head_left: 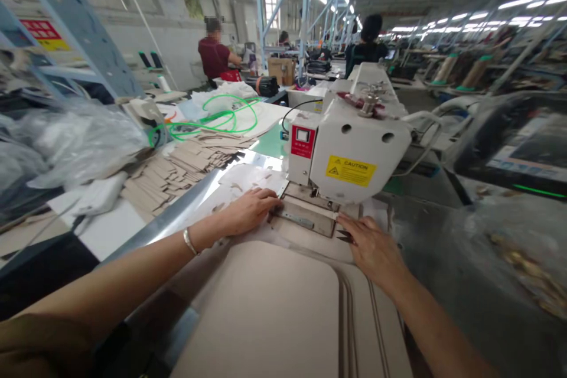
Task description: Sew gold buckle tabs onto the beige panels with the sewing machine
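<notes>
At the front of a white industrial sewing machine (361, 142), a narrow beige strip (308, 208) lies across a metal clamp plate (325, 228). My left hand (250, 211) has its fingers bent and pressed together at the strip's left end; the fingertips are partly hidden. At the right end, my right hand (372, 245) touches the strip with thumb and forefinger. Dark pointed blades of thread snips (344, 236) stick out from under its palm, their handles hidden. Nearest me, below both hands, lies a stack of large beige panels (274, 307) with rounded corners.
Many cut beige pieces (163, 174) are heaped on the left, beside clear plastic bags (88, 136) and a green air hose (230, 121). A control screen (522, 147) and a bag (509, 254) stand on the right. Co-workers (217, 53) sit farther back.
</notes>
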Motion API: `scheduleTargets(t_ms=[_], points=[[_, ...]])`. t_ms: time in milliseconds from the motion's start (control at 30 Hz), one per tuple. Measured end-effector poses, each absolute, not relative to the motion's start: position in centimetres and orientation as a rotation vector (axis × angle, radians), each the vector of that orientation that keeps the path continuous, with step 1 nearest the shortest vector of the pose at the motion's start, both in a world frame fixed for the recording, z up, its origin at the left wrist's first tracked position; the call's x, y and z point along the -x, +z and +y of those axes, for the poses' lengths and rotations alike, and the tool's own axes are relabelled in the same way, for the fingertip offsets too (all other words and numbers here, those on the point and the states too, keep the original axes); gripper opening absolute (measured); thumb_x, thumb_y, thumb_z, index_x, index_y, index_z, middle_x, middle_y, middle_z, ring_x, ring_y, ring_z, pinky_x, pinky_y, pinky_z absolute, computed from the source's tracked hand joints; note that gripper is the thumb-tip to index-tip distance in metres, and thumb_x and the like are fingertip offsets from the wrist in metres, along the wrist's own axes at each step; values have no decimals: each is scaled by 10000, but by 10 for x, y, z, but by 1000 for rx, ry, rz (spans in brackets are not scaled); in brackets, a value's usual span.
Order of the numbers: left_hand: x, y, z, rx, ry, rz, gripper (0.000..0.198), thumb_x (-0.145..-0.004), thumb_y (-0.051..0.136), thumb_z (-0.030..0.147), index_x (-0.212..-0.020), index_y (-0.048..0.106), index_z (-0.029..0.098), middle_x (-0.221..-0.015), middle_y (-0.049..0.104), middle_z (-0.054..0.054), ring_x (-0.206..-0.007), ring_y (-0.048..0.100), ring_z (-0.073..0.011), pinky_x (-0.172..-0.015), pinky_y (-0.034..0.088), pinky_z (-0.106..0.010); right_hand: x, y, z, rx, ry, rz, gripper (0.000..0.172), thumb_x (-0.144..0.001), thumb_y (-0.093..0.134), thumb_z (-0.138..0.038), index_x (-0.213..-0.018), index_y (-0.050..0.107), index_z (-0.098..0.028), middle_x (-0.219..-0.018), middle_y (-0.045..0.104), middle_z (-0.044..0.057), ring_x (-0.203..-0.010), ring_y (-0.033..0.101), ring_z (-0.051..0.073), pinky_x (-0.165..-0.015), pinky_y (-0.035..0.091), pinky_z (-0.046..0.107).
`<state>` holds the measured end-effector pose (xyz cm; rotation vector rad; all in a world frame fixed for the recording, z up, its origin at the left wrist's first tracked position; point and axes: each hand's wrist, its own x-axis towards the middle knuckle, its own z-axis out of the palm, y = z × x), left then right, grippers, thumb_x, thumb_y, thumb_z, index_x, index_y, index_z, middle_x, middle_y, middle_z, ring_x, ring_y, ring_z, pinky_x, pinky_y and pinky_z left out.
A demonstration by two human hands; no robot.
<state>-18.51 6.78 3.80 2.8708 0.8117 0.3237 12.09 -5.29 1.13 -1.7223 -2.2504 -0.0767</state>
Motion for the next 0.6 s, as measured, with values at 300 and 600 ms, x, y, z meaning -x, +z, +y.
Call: scheduleTargets(t_ms=[300, 600], points=[[172, 23, 89, -2956, 253, 937, 341, -984, 352, 237, -1220, 598, 246, -1114, 546, -85, -944, 557, -191, -885, 425, -345, -123, 11, -51, 1740, -36, -2275, 598, -758, 464, -9, -1334, 552, -144, -1369, 588, 19, -1087, 514, 249, -840, 551, 354], [167, 26, 90, -2941, 230, 979, 334, -982, 339, 230, -1199, 594, 227, -1133, 543, -92, -973, 560, -202, -888, 408, -353, -123, 11, -49, 1795, 12, -2288, 602, -772, 475, -20, -1354, 527, -162, -1397, 562, 13, -1110, 501, 252, -836, 540, 351]])
